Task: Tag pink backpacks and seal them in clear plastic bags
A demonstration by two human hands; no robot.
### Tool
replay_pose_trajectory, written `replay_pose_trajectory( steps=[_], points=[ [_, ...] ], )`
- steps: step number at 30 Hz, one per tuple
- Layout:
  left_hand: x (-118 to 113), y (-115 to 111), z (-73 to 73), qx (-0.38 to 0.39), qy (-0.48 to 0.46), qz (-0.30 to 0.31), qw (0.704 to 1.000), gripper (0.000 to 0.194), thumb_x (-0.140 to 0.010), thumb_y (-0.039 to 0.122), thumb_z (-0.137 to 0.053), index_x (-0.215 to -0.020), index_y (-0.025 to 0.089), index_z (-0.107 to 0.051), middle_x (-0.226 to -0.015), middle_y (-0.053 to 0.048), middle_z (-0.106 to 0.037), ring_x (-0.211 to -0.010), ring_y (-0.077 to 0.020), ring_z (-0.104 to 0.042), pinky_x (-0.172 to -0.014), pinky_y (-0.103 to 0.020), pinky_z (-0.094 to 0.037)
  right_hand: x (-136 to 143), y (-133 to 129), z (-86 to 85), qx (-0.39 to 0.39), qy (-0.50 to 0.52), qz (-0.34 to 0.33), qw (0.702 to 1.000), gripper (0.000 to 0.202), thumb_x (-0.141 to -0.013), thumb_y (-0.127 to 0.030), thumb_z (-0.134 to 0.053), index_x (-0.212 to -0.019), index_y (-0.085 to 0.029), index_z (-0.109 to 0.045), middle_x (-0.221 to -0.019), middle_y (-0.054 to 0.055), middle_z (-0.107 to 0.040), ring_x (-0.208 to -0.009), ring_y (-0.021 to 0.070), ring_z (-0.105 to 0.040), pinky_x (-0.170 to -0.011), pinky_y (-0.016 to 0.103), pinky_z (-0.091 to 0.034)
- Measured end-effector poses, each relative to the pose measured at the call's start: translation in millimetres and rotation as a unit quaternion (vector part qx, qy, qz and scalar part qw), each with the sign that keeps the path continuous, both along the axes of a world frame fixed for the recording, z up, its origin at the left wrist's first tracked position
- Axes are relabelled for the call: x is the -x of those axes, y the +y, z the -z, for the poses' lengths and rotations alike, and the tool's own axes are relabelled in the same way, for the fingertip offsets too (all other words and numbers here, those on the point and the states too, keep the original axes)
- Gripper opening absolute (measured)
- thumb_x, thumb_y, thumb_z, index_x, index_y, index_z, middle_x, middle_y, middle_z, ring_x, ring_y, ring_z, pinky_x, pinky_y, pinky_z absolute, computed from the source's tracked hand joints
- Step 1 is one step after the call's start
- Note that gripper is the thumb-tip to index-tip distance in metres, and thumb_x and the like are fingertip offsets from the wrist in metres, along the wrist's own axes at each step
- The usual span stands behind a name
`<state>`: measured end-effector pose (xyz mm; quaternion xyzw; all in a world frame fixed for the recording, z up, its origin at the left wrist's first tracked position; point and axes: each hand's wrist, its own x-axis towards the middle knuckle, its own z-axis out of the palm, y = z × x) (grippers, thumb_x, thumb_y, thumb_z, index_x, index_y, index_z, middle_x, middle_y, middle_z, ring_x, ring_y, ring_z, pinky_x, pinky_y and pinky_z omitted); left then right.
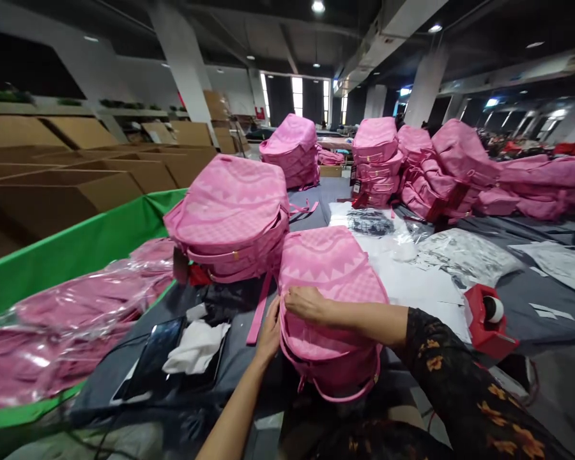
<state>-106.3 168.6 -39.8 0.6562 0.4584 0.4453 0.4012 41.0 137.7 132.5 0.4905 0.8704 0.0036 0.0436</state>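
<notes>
A pink backpack (335, 268) with a zigzag pattern lies in front of me at the table's near edge. My right hand (305, 305) is closed at its left side, fingers curled; what they hold is too small to name. Against the same side rests my left hand (269, 331), partly hidden by the bag's edge, its fingers not clearly visible. Just beyond, to the left, a larger pink backpack (234, 204) touches this one, and a pink strap (259, 310) hangs from it near my left hand.
Plastic-wrapped pink bags (91, 306) fill a green-sided bin (76, 246) at left. A white cloth (196, 346) lies on a dark tablet (153, 358). A red tape dispenser (489, 319), papers (421, 287) and stacked pink backpacks (376, 160) occupy the right side.
</notes>
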Motion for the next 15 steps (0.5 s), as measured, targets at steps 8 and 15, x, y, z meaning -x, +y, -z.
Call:
replay_pose_trajectory(
  steps=[8, 15],
  points=[
    [-39.4, -22.2, 3.3, 0.083, -0.059, -0.113, 0.988, 0.054, -0.092, 0.047, -0.042, -0.137, 0.018, -0.052, -0.137, -0.016, -0.053, -0.136, -0.0309, -0.052, -0.118, -0.043, -0.044, -34.8, -86.2, 11.6, -0.035, -0.042, -0.272, 0.961, 0.022, -0.104, -0.017, -0.049, -0.112, -0.018, -0.069, -0.102, 0.007, -0.071, -0.083, 0.0188, -0.063, -0.056, 0.030, -0.048],
    [-42.4, -12.8, -20.9, 0.030, -0.032, -0.003, 0.999, 0.059, -0.080, 0.061, -0.055, -0.117, 0.015, -0.062, -0.116, -0.015, -0.065, -0.119, -0.0325, -0.061, -0.107, -0.047, -0.049, -38.4, -18.9, 14.5, -0.040, 0.070, -0.149, 0.985, 0.027, -0.104, -0.024, -0.055, -0.128, -0.016, -0.065, -0.117, 0.009, -0.069, -0.097, 0.0169, -0.063, -0.077, 0.026, -0.048]
  ],
)
